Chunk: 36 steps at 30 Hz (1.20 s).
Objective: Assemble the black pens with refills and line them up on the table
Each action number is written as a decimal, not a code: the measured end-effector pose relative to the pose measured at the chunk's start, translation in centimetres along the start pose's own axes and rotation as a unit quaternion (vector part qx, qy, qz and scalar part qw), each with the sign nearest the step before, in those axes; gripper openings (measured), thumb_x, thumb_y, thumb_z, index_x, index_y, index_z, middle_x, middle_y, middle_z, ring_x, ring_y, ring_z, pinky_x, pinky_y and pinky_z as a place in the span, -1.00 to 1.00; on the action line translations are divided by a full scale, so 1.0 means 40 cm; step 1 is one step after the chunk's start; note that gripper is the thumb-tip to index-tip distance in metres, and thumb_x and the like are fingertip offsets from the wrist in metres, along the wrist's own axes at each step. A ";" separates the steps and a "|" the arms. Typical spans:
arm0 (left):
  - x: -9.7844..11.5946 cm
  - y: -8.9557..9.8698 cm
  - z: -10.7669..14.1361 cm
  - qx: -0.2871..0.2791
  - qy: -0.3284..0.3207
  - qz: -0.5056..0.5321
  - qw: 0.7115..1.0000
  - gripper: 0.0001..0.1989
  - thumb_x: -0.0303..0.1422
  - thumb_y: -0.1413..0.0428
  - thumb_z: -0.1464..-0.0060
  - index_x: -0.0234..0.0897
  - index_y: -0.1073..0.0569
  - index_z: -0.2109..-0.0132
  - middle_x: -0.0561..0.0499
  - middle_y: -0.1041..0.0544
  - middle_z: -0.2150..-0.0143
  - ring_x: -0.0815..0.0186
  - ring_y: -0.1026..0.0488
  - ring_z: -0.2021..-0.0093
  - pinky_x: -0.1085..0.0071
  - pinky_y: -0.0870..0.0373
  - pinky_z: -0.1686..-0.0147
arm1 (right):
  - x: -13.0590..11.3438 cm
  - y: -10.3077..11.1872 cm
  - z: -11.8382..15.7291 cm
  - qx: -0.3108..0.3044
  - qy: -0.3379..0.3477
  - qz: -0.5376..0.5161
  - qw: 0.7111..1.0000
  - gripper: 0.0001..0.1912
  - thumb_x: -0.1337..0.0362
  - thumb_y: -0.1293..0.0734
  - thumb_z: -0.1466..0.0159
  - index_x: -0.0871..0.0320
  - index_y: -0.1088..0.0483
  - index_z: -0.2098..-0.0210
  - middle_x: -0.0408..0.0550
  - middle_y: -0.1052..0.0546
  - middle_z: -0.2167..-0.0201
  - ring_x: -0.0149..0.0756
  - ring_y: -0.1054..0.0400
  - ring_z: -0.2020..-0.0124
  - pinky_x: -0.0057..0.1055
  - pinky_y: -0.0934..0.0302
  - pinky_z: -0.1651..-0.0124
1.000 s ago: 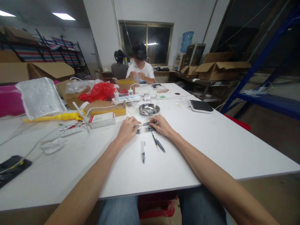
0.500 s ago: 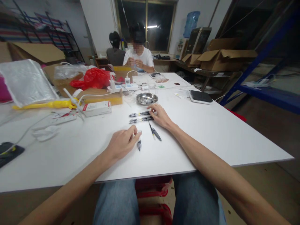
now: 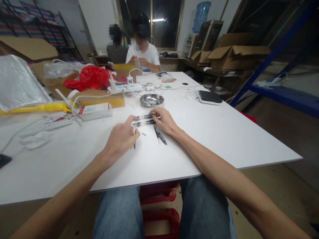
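Note:
Several clear pens with black parts point(image 3: 145, 120) lie side by side on the white table point(image 3: 211, 139). At their right end, my right hand point(image 3: 163, 120) has its fingers closed round them. My left hand point(image 3: 124, 134) is at their left end, its index finger extended to the pens and its thumb apart. A short black-tipped pen part point(image 3: 135, 145) shows beneath the left thumb; whether the hand grips it is unclear. Between the hands and nearer me lie a tiny metallic piece point(image 3: 144, 134), a thin black refill point(image 3: 156, 132) and a dark grey pen barrel point(image 3: 162, 137).
Beyond the pens stands a shiny metal bowl point(image 3: 152, 100). To the left are a white box point(image 3: 96, 111), a power strip point(image 3: 129, 87), cables and a red plastic bag point(image 3: 93, 78). A black-topped device point(image 3: 210, 97) lies at right. A person point(image 3: 147, 56) sits across the table.
My left hand has moved forward to the pens' left end, and its index finger has stretched out. The tiny metallic piece now shows on the table. The camera view has shifted slightly.

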State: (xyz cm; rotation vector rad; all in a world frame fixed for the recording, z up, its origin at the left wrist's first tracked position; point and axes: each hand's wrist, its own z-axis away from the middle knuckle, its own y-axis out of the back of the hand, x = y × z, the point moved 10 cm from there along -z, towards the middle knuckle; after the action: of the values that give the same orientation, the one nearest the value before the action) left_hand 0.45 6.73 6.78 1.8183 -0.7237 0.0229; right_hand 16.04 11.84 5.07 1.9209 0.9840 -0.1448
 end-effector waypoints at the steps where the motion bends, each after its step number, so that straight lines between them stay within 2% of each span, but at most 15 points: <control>1: 0.002 0.025 -0.023 0.039 -0.006 0.020 0.999 -0.67 -0.43 -0.08 -0.11 -0.21 -0.41 -0.04 0.20 -0.40 0.62 0.31 -0.40 0.56 0.40 -0.29 0.38 | -0.014 -0.001 0.000 -0.015 0.007 -0.003 1.000 -0.81 0.42 -0.23 -0.32 0.20 -0.49 0.18 -0.02 -0.48 0.29 -0.23 -0.30 0.22 -0.32 -0.15 0.08; 3: -0.005 0.075 -0.068 0.136 -0.016 0.041 0.990 -0.68 -0.40 -0.09 -0.14 -0.25 -0.45 -0.05 0.16 -0.45 0.57 0.32 -0.44 0.51 0.40 -0.35 0.28 | -0.050 -0.014 0.004 -0.070 0.029 -0.013 0.997 -0.87 0.38 -0.29 -0.31 0.20 -0.50 0.28 -0.05 -0.47 0.35 -0.26 -0.28 0.27 -0.34 -0.13 0.12; 5: -0.025 0.086 -0.103 0.194 -0.025 0.061 0.979 -0.70 -0.37 -0.07 -0.19 -0.29 -0.47 -0.06 0.11 -0.52 0.47 0.33 -0.48 0.43 0.42 -0.37 0.21 | -0.088 -0.039 0.016 -0.135 0.049 -0.021 0.989 -0.88 0.30 -0.37 -0.30 0.20 -0.50 0.35 -0.08 -0.47 0.39 -0.29 -0.26 0.32 -0.35 -0.11 0.15; 6: -0.036 0.076 -0.115 0.203 -0.030 0.071 0.976 -0.69 -0.35 -0.05 -0.23 -0.30 -0.47 -0.07 0.09 -0.53 0.44 0.35 -0.48 0.41 0.43 -0.37 0.20 | -0.102 -0.051 0.024 -0.160 0.055 -0.020 0.985 -0.86 0.25 -0.40 -0.29 0.19 -0.51 0.36 -0.09 -0.47 0.41 -0.30 -0.25 0.32 -0.35 -0.10 0.16; 9: -0.052 0.015 -0.124 0.167 -0.061 0.089 0.980 -0.68 -0.30 -0.01 -0.29 -0.29 -0.48 -0.10 0.06 -0.55 0.37 0.37 -0.47 0.39 0.46 -0.37 0.19 | -0.126 -0.085 0.039 -0.197 0.059 0.005 0.979 -0.80 0.17 -0.49 -0.22 0.17 -0.51 0.36 -0.09 -0.48 0.42 -0.27 -0.25 0.30 -0.33 -0.09 0.15; 11: -0.046 -0.011 -0.106 0.149 -0.087 0.085 0.981 -0.67 -0.29 0.05 -0.33 -0.28 -0.47 -0.11 -0.01 -0.59 0.19 0.34 -0.50 0.26 0.45 -0.38 0.12 | -0.129 -0.103 0.044 -0.201 0.060 0.017 0.978 -0.83 0.22 -0.51 -0.21 0.17 -0.49 0.36 -0.09 -0.48 0.43 -0.26 -0.26 0.29 -0.32 -0.09 0.14; 13: -0.031 -0.019 -0.088 0.138 -0.112 0.075 0.981 -0.66 -0.31 0.11 -0.37 -0.27 -0.48 -0.09 -0.06 -0.57 0.06 0.29 -0.48 0.11 0.42 -0.36 0.03 | -0.128 -0.114 0.046 -0.199 0.063 0.010 0.978 -0.88 0.30 -0.48 -0.24 0.17 -0.47 0.37 -0.09 -0.48 0.42 -0.26 -0.26 0.29 -0.32 -0.09 0.13; 16: -0.015 -0.015 -0.077 0.122 -0.131 0.074 0.981 -0.66 -0.35 0.17 -0.37 -0.26 -0.48 -0.01 -0.09 -0.53 0.08 0.24 -0.44 0.03 0.38 -0.32 -0.01 | -0.124 -0.115 0.047 -0.192 0.072 -0.014 0.979 -0.90 0.37 -0.44 -0.26 0.18 -0.45 0.38 -0.09 -0.47 0.41 -0.27 -0.26 0.29 -0.34 -0.09 0.14; 19: -0.027 -0.013 -0.082 0.111 -0.122 0.107 0.980 -0.68 -0.37 0.18 -0.35 -0.26 -0.47 0.05 -0.07 -0.52 0.12 0.24 -0.44 0.09 0.38 -0.31 0.05 | -0.123 -0.105 0.047 -0.184 0.078 -0.031 0.979 -0.91 0.41 -0.41 -0.26 0.21 -0.43 0.37 -0.09 -0.45 0.41 -0.29 -0.25 0.29 -0.36 -0.08 0.15; 23: -0.048 -0.033 -0.085 0.075 -0.100 0.140 0.982 -0.72 -0.34 0.13 -0.32 -0.26 -0.47 0.10 0.00 -0.50 0.30 0.29 -0.37 0.34 0.40 -0.26 0.26 | -0.122 -0.093 0.047 -0.191 0.077 -0.056 0.977 -0.94 0.45 -0.38 -0.24 0.24 -0.46 0.38 -0.09 -0.46 0.41 -0.34 -0.24 0.33 -0.39 -0.07 0.17; 25: -0.042 -0.045 -0.081 0.050 -0.099 0.153 0.982 -0.74 -0.32 0.10 -0.30 -0.26 -0.47 0.12 0.04 -0.46 0.38 0.32 -0.30 0.43 0.42 -0.21 0.35 | -0.117 -0.079 0.046 -0.187 0.074 -0.071 0.977 -0.94 0.46 -0.36 -0.23 0.23 -0.48 0.36 -0.09 -0.49 0.41 -0.36 -0.25 0.35 -0.41 -0.08 0.18; 27: -0.026 -0.051 -0.075 0.032 -0.108 0.161 0.981 -0.75 -0.32 0.08 -0.29 -0.26 -0.47 0.12 0.06 -0.44 0.41 0.34 -0.27 0.46 0.43 -0.18 0.38 | -0.095 -0.052 0.040 -0.164 0.043 -0.068 0.983 -0.93 0.42 -0.33 -0.25 0.23 -0.48 0.35 -0.10 -0.49 0.41 -0.37 -0.25 0.38 -0.42 -0.06 0.24; 30: -0.007 -0.049 -0.069 0.024 -0.113 0.154 0.981 -0.75 -0.33 0.09 -0.30 -0.25 -0.47 0.10 0.07 -0.42 0.43 0.35 -0.28 0.47 0.43 -0.16 0.39 | -0.041 -0.010 0.035 -0.133 -0.044 0.006 0.990 -0.84 0.29 -0.32 -0.29 0.21 -0.45 0.40 -0.11 -0.46 0.48 -0.39 -0.19 0.47 -0.41 0.02 0.34; 32: -0.005 -0.051 -0.067 0.018 -0.102 0.135 0.985 -0.76 -0.31 0.07 -0.29 -0.24 -0.48 0.10 0.09 -0.41 0.46 0.34 -0.30 0.47 0.43 -0.15 0.39 | -0.019 0.003 0.040 -0.134 -0.082 0.070 0.985 -0.76 0.20 -0.33 -0.30 0.18 -0.42 0.44 -0.12 -0.44 0.52 -0.39 -0.15 0.50 -0.39 0.07 0.38; 36: -0.010 -0.069 -0.068 -0.013 -0.080 0.090 0.993 -0.77 -0.26 0.03 -0.28 -0.21 -0.49 0.12 0.08 -0.46 0.47 0.31 -0.34 0.47 0.41 -0.12 0.39 | -0.017 -0.023 0.056 -0.171 -0.104 0.147 0.969 -0.67 0.05 -0.33 -0.32 0.17 -0.44 0.41 -0.05 -0.49 0.47 -0.35 -0.19 0.49 -0.39 0.11 0.41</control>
State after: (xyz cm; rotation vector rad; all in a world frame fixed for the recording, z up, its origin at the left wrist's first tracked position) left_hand 2.35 9.81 5.29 1.7394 -0.9963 -0.0125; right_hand 15.60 9.91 3.52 1.6684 0.5367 -0.0025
